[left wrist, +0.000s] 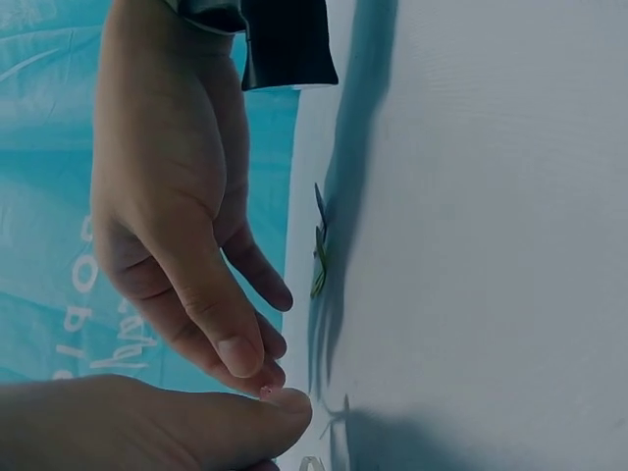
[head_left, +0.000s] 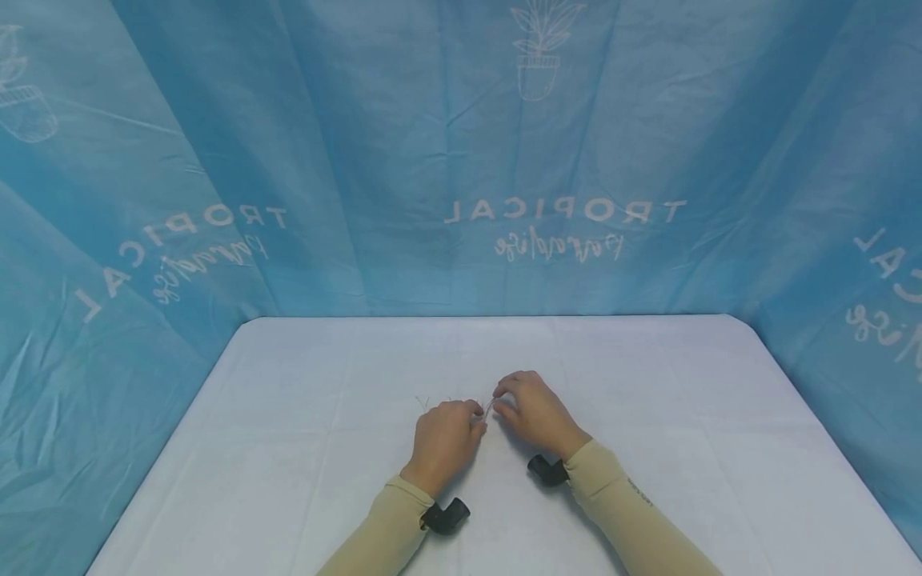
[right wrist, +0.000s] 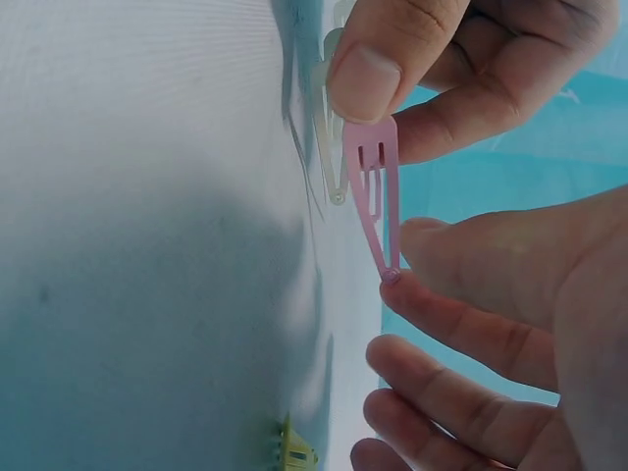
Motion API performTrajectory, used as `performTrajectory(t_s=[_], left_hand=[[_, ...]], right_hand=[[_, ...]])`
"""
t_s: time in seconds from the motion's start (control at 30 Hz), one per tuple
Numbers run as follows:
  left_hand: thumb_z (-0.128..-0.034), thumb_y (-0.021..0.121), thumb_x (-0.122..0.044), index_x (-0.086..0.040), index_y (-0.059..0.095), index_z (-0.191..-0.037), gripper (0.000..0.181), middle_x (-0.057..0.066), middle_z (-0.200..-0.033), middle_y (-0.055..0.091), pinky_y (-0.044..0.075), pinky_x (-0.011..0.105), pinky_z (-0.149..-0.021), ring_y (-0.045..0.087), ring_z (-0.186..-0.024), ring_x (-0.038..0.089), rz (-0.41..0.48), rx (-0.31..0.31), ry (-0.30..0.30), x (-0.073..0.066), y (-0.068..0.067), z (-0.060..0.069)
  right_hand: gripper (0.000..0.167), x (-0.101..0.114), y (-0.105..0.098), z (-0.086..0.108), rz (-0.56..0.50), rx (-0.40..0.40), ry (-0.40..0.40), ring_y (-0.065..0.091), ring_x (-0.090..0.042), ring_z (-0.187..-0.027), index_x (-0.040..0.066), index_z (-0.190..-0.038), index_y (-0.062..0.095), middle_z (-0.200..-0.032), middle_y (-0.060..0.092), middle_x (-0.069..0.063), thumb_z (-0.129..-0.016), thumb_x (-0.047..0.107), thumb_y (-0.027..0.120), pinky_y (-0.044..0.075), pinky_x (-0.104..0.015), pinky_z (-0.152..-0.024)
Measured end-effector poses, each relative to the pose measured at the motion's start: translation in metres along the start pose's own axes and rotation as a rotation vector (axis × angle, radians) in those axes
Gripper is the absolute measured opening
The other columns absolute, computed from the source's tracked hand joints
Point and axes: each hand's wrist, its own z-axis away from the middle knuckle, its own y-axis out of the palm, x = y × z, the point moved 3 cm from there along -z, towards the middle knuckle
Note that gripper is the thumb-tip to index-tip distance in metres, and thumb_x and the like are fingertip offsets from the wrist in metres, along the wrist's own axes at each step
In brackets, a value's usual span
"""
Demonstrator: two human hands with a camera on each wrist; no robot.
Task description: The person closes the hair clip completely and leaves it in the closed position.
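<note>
A pink snap hair clip (right wrist: 392,186) hangs between the two hands in the right wrist view, its broad end up. My left hand (head_left: 446,440) pinches that broad end between thumb and finger. The thumb and index finger of my right hand (head_left: 536,412) are at the clip's narrow tip, which the index fingertip touches. A pale snap clip (right wrist: 332,182) shows just behind the pink one; whether a hand touches it I cannot tell. From the left wrist, only a speck of the pink clip (left wrist: 266,392) shows between the fingertips.
On the white table (head_left: 612,360), a small green and dark item (left wrist: 319,250) lies in the left wrist view. A yellow-green toothed piece (right wrist: 296,451) sits low in the right wrist view. Thin pale items (head_left: 422,402) lie beyond the left hand. Blue printed curtains (head_left: 360,160) surround the table.
</note>
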Motion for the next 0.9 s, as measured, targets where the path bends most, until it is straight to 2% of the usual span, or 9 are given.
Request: performTrajectory(t_s=[0.27, 0.4, 0.57, 0.9], left_hand=[[-0.0876, 0.077, -0.022, -0.013, 0.077, -0.097, 0.013, 0.003, -0.085, 0.075, 0.049, 0.031, -0.052, 0.068, -0.067, 0.019, 0.030, -0.024, 0.009, 0.001, -0.002, 0.000], [-0.0870, 0.078, -0.021, -0.012, 0.077, -0.097, 0.013, 0.001, -0.078, 0.073, 0.044, 0.027, -0.048, 0.059, -0.058, 0.011, 0.064, -0.046, 0.019, 0.001, -0.003, 0.000], [-0.0884, 0.076, -0.019, -0.012, 0.077, -0.098, 0.012, -0.002, -0.070, 0.068, 0.038, 0.024, -0.046, 0.047, -0.054, 0.006, 0.111, -0.043, 0.009, 0.002, -0.003, 0.000], [-0.0915, 0.073, -0.018, -0.011, 0.077, -0.100, 0.012, -0.005, -0.066, 0.063, 0.039, 0.024, -0.049, 0.048, -0.055, 0.006, 0.167, -0.058, -0.005, 0.005, -0.005, -0.001]], right_hand=[[0.008, -0.003, -0.001, 0.000, -0.031, -0.068, 0.003, 0.061, -0.032, -0.109, 0.007, -0.096, 0.071, -0.107, 0.069, -0.010, -0.089, 0.007, 0.075, 0.046, -0.045, -0.099], [0.008, -0.005, -0.002, 0.000, -0.047, -0.097, 0.000, 0.063, -0.032, -0.107, 0.006, -0.094, 0.071, -0.104, 0.070, -0.010, -0.088, 0.005, 0.076, 0.047, -0.046, -0.097], [0.007, -0.009, -0.001, -0.002, -0.066, -0.114, 0.014, 0.064, -0.031, -0.105, 0.007, -0.092, 0.072, -0.103, 0.071, -0.010, -0.087, 0.004, 0.076, 0.048, -0.046, -0.096], [0.008, -0.011, -0.004, -0.001, -0.152, -0.113, 0.064, 0.066, -0.030, -0.101, 0.003, -0.092, 0.072, -0.097, 0.071, -0.008, -0.091, 0.011, 0.074, 0.050, -0.047, -0.091]])
